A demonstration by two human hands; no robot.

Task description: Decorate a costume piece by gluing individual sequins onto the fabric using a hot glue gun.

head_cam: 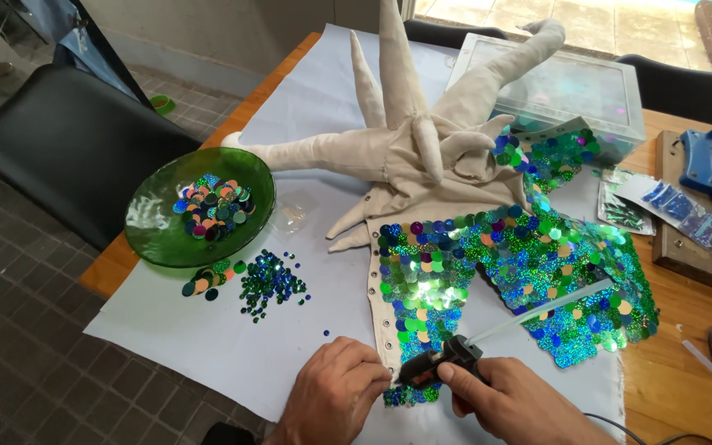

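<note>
Right hand [511, 405] grips a black glue gun [438, 365], fingers wrapped round it, nozzle at the sequined fabric piece [504, 272] near the table's front edge. Left hand [333, 392] — loosely curled, fingertips pressing the fabric's cream edge — rests just beside. Green glass bowl [199, 208] of sequins sits well apart.

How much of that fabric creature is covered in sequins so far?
Done: the lower body is mostly sequined. In hand: the right hand holds a glue gun at the bottom edge while the left hand presses there. Left: the beige spikes are bare; loose sequins wait in the green bowl.
</note>
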